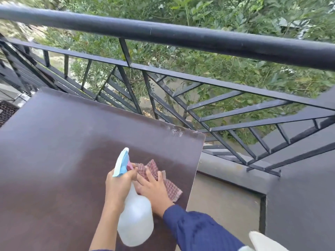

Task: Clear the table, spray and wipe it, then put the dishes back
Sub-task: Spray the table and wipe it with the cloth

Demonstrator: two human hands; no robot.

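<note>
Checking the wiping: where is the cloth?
Head view: the checked cloth lies near the right edge of the table, under the right hand, beside the spray bottle held by the left hand.

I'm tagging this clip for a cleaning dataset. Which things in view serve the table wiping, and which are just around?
In the job: spray bottle, gripped by the left hand; checked cloth, pressed under the right hand; brown table.
Just around: black railing; foliage beyond it; white object at bottom right.

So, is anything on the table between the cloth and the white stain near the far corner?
Nothing visible. The right hand presses the cloth, and the table up to the white stain is bare. The left hand holds the spray bottle beside the cloth.
</note>
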